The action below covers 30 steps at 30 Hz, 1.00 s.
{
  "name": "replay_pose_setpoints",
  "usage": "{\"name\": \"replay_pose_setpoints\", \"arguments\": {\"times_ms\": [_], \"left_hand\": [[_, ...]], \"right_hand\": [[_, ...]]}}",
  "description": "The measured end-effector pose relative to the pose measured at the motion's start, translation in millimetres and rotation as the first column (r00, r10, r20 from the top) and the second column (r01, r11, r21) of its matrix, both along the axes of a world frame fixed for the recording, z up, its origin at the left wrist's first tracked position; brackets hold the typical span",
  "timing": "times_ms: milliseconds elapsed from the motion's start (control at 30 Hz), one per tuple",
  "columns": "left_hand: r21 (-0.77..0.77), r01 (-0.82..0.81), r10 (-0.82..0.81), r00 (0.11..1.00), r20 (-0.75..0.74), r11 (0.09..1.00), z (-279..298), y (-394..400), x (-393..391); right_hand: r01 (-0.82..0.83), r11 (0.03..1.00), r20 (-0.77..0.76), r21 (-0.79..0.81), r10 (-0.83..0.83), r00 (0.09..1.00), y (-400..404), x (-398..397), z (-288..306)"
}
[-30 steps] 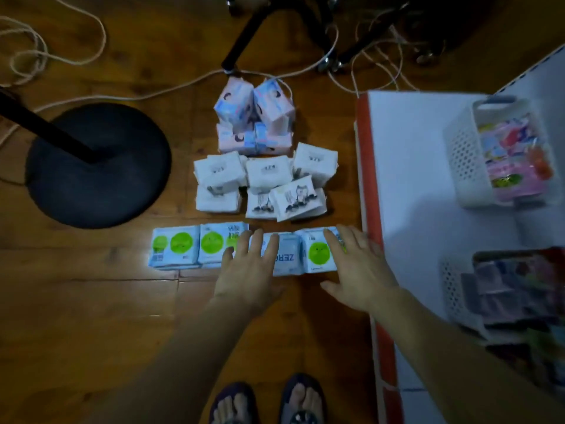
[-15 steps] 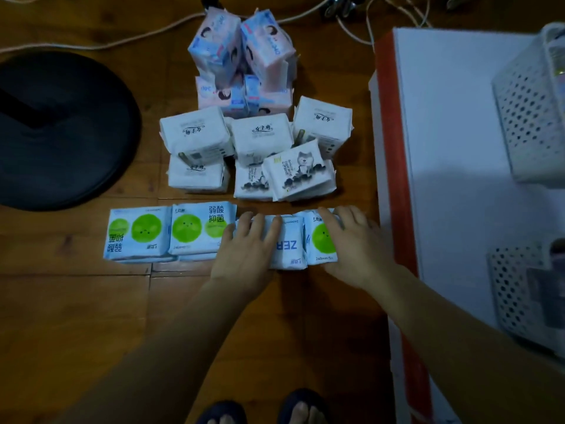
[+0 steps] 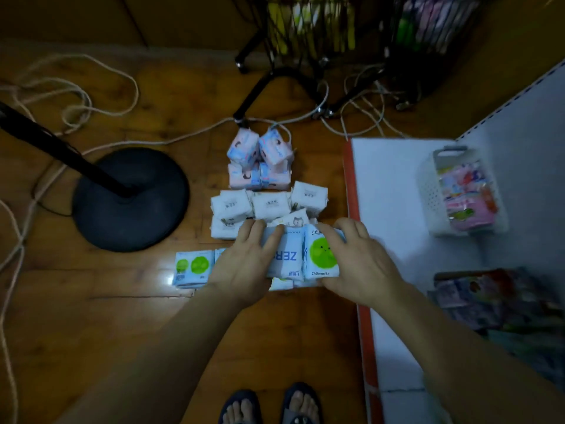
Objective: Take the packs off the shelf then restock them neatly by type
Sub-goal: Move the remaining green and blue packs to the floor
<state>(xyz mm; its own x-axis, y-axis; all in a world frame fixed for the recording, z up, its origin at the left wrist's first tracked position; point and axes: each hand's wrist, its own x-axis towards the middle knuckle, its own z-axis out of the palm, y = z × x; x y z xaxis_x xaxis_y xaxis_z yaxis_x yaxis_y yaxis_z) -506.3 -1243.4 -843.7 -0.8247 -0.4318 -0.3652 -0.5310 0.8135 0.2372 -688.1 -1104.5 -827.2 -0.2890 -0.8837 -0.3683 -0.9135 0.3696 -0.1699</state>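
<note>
Both hands are now lifting two soft plastic packs that were lying in the floor row half a second ago. Largest, the glossy brown wooden floor is lying open toward the viewer, while the flat white shelf board with a red front edge is bordering it on the right, mostly bare. A round black stand base is sitting left. The left hand is gripping the pale blue ZERO pack; the right hand is clasping the green-circle pack beside it, above the remaining row of green-circle packs.
</note>
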Motion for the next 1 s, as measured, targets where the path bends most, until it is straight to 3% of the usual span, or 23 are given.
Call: {"name": "replay_pose_setpoints", "arguments": {"times_ms": [233,500,800,1000], "left_hand": [[-0.183,0.056,-0.073,0.993,-0.090,0.982,200.1,-50.6,-21.4],[-0.348,-0.002,-0.096,0.960,-0.263,0.937,418.5,-89.3,-38.6],[-0.500,-0.047,-0.166,0.913,-0.373,0.865,624.9,-90.1,-41.0],[-0.547,-0.041,-0.229,0.880,-0.416,0.836,732.7,-69.9,-48.0]], "right_hand": [[-0.036,0.995,-0.115,-0.096,0.025,0.993,-45.6,-17.9,201.8],[-0.075,0.968,-0.268,-0.238,0.008,0.963,-75.5,-33.0,417.9],[-0.150,0.916,-0.397,-0.372,-0.011,0.918,-68.0,-36.2,621.5],[-0.193,0.887,-0.510,-0.418,-0.054,0.858,-41.3,-41.3,731.0]]}}
